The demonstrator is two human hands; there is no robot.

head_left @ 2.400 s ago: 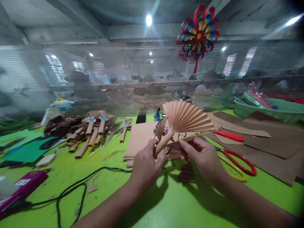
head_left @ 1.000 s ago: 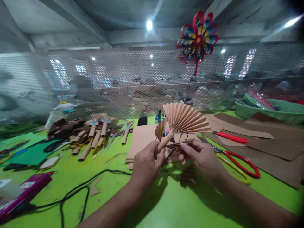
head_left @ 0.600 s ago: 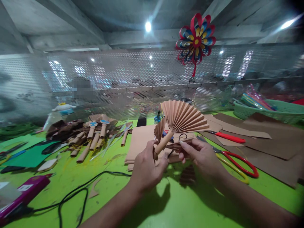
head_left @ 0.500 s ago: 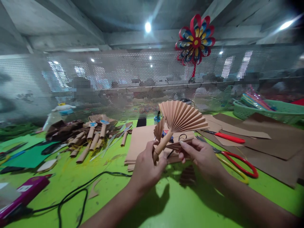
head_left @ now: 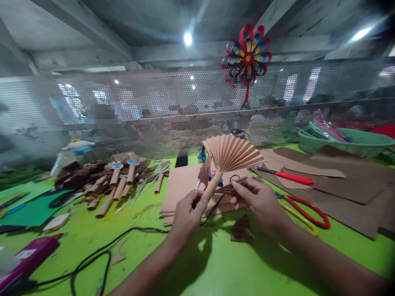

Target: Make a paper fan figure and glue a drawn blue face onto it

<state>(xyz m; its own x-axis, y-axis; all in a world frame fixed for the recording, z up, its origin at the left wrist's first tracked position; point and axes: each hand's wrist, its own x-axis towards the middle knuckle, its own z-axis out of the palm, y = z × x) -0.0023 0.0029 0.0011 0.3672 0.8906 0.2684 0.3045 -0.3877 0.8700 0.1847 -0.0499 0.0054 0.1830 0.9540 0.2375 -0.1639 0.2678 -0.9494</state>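
Note:
My left hand (head_left: 189,213) is closed round the lower end of a rolled brown paper tube (head_left: 213,185). A large pleated paper fan (head_left: 233,154) spreads from the tube's top, and a smaller pleated piece (head_left: 204,172) stands out on its left side. On the tube's right, my right hand (head_left: 257,201) pinches another small pleated paper piece (head_left: 226,188) between thumb and fingers. Its inner end reaches the tube; whether it is stuck there I cannot tell. Behind the hands lies a stack of brown paper sheets (head_left: 175,185).
Red-handled pliers (head_left: 296,178) and red-and-yellow scissors (head_left: 308,209) lie to the right, near dark brown sheets (head_left: 348,205) and a green basket (head_left: 364,144). Several paper tubes with fans (head_left: 120,181) lie left. A black cable (head_left: 123,232) runs to a purple tool (head_left: 33,255).
The view has shifted slightly, so the background sits a little further left. My left fingers have moved a little lower on the tube. My right hand keeps its pinch.

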